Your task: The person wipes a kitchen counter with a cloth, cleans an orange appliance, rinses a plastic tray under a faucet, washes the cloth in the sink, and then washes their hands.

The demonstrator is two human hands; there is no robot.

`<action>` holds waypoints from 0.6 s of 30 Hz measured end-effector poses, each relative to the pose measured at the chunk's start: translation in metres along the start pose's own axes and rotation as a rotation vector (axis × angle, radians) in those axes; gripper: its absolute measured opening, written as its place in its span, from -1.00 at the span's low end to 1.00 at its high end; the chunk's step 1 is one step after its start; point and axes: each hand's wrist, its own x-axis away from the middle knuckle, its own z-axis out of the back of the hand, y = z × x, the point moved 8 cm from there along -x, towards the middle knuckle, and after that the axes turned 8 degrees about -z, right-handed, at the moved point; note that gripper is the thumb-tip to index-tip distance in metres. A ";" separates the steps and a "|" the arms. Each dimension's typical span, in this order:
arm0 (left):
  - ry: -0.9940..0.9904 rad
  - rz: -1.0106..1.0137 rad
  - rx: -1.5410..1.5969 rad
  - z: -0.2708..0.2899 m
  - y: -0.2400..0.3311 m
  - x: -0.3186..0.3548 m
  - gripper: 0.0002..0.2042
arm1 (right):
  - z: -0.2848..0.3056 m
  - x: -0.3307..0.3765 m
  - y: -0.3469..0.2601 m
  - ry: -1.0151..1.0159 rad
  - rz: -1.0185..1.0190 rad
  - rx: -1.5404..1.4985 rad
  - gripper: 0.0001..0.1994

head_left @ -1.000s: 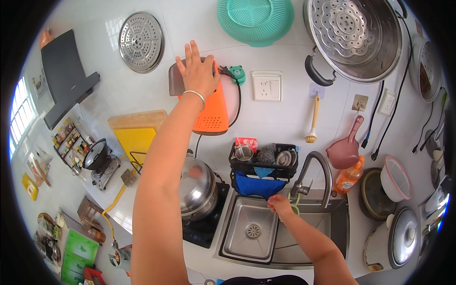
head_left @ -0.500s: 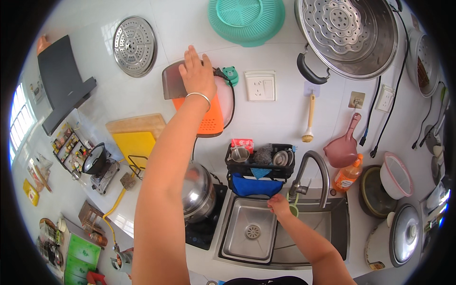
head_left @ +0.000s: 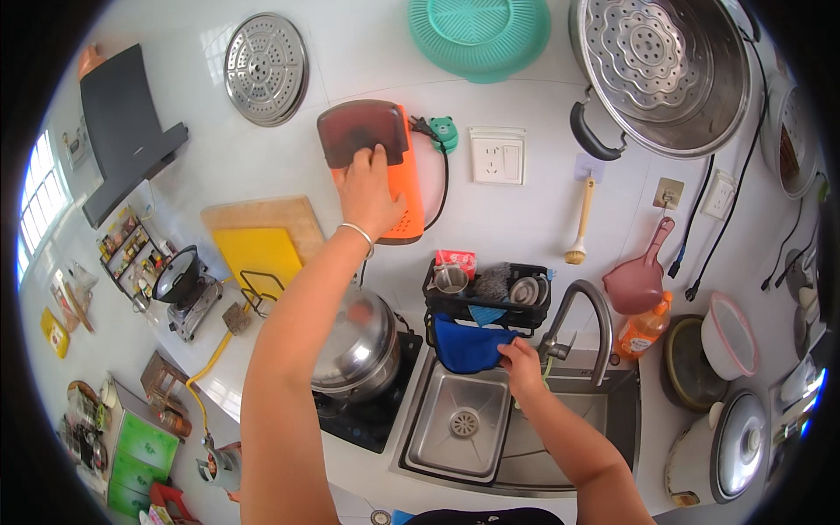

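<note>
My left hand (head_left: 367, 194) reaches up to the white tiled wall and grips the lower edge of a dark brown rectangular board (head_left: 360, 131), which overlaps an orange perforated board (head_left: 411, 197) hanging behind it. A silver bangle sits on that wrist. My right hand (head_left: 522, 367) is low at the sink (head_left: 455, 420), fingers closed on the edge of a blue cloth (head_left: 468, 344) that hangs from a black rack (head_left: 486, 297). The steel tap (head_left: 582, 319) curves just right of that hand.
A lidded steel pot (head_left: 354, 341) sits on a black hob left of the sink. Yellow and wooden cutting boards (head_left: 262, 249) lean against the wall. A green colander (head_left: 479, 35), steel steamer trays, a brush, a pink scoop (head_left: 640, 278) and a socket hang above.
My left hand has slid down from the top of the brown board to its lower edge, and the board now shows in full. My right hand stays at the blue cloth.
</note>
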 end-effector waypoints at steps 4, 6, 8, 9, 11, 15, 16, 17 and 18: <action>-0.071 0.009 -0.028 -0.004 0.002 0.011 -0.25 | -0.041 -0.001 -0.021 -0.187 -0.126 -0.072 -0.79; 0.005 -0.024 -0.082 0.000 0.000 0.015 -0.27 | -0.055 0.000 -0.032 -0.206 -0.159 0.020 -0.78; -0.027 0.025 0.010 -0.005 -0.007 0.016 -0.28 | -0.072 0.002 -0.046 -0.275 -0.138 0.065 -0.78; -0.042 0.049 0.057 -0.007 -0.010 0.016 -0.29 | -0.077 0.000 -0.052 -0.324 -0.125 0.064 -0.81; -0.032 0.057 0.070 -0.003 -0.014 0.018 -0.29 | -0.098 0.003 -0.070 -0.402 -0.086 0.061 -0.96; -0.083 0.269 0.059 -0.017 -0.039 0.029 -0.21 | -0.134 0.018 -0.118 -0.504 0.142 0.186 -0.75; -0.109 0.347 0.064 -0.020 -0.049 0.033 -0.17 | -0.147 0.025 -0.132 -0.515 0.182 0.192 -0.78; -0.153 0.334 0.084 -0.023 -0.051 0.036 -0.15 | -0.161 0.031 -0.144 -0.550 0.214 0.237 -0.81; -0.196 0.320 0.105 -0.025 -0.053 0.039 -0.12 | -0.175 0.036 -0.156 -0.585 0.246 0.282 -0.84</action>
